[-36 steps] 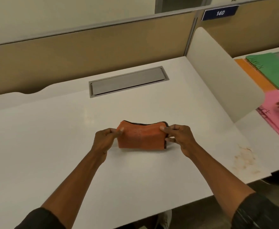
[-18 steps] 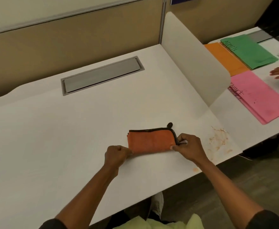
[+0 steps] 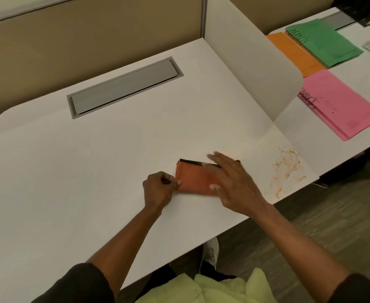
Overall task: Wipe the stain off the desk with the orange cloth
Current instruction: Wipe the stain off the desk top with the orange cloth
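White desk | left hand fingers pinch orange cloth | right hand fingers spread flat | stain right | green folder "ADMIN"

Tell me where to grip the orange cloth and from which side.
Take the orange cloth from above along its right half, palm flat, fingers spread. It lies folded flat on the desk, and the stain is to its right, so the right hand probably suits best.

Two bare forearms, dark sleeves pushed up near the elbows, pale yellow-green garment below.
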A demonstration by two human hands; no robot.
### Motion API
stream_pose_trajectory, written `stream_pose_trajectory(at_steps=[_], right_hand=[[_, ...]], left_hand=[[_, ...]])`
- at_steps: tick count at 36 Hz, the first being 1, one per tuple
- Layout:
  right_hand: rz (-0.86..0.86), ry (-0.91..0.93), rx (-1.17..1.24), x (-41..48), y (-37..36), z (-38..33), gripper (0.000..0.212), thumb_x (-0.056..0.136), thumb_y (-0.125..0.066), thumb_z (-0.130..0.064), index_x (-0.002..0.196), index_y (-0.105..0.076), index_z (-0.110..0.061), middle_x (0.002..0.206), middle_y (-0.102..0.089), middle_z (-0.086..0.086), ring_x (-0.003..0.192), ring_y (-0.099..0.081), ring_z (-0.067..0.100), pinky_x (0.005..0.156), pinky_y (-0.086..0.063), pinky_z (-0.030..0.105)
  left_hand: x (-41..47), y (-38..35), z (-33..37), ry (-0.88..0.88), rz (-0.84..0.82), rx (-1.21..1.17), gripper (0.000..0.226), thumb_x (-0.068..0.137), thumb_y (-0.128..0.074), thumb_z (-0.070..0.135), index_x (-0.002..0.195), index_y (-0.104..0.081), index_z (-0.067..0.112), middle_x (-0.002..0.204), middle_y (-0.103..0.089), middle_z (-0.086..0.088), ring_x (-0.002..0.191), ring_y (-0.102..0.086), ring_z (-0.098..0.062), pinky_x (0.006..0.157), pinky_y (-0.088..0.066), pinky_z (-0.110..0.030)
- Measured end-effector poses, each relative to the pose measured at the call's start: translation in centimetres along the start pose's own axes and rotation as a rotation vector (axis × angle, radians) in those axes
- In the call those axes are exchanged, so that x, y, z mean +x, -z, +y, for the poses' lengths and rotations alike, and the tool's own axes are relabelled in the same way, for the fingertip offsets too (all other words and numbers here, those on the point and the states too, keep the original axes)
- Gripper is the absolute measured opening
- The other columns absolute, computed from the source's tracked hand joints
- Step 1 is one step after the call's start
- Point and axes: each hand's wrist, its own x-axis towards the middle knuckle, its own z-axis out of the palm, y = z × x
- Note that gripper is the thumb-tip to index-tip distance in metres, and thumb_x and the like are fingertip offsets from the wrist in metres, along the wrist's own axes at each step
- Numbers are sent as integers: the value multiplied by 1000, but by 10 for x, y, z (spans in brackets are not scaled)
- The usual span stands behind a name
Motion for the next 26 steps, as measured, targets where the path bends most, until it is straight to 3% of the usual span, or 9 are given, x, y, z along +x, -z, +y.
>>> stream_pose_trajectory(at_steps=[3,7,12,15,18,21,23,26], right_hand=[[-239,207,-42,20,-8,2,60,105,-52,-26,161,-35,-15,175,-14,3,163,-3,21,130,-20,42],[-474,309,-153,32,-20,20,65,112,-34,-39,167,-10,-14,176,5,4,162,11,19,131,-13,43],[-495,290,-260,18,-27,39,68,113,-23,-49,167,2,-17,176,10,2,162,12,20,131,-12,45],[-423,162,-230,-2,-40,25,76,110,-25,-56,167,2,-13,176,7,6,162,8,23,131,-16,48],[-321,-89,-212,-30,-57,-4,79,108,-27,-57,166,1,-10,176,5,10,163,5,27,128,-22,51],[-221,-304,-197,-55,-67,-30,73,110,-27,-49,166,-1,-9,175,4,11,163,2,30,127,-24,53],[-187,-392,-192,-60,-68,-38,71,110,-26,-45,166,-2,-10,175,2,11,163,1,30,128,-22,53],[-166,-471,-213,-42,-66,-32,70,109,-26,-43,167,0,-13,175,1,12,162,1,32,128,-18,54]], left_hand=[[12,0,3,-93,-14,58,9,84,-94,15,83,-85,15,81,-82,4,81,-79,-14,78,-60,-28],[27,-3,8,-226,-44,98,9,89,-86,7,90,-88,15,87,-84,5,86,-79,-10,88,-63,-31],[30,-13,4,-323,2,94,26,95,-76,-1,117,-84,10,114,-84,-3,108,-78,-20,103,-61,-39],[17,-24,-7,-474,47,205,35,102,-65,-4,135,-74,5,135,-75,-12,126,-69,-32,110,-55,-45],[7,-29,-21,-498,22,285,39,115,-51,10,153,-60,6,158,-60,-13,148,-54,-31,124,-44,-46],[1,-35,-38,-504,-107,415,53,118,-42,26,169,-38,13,181,-27,-5,169,-22,-22,137,-17,-37],[-4,-40,-50,-532,-168,535,63,118,-39,36,175,-16,18,185,1,2,171,4,-14,135,1,-28],[-11,-50,-57,-561,-176,613,71,118,-36,39,175,1,17,183,19,2,168,21,-11,134,12,-27]])
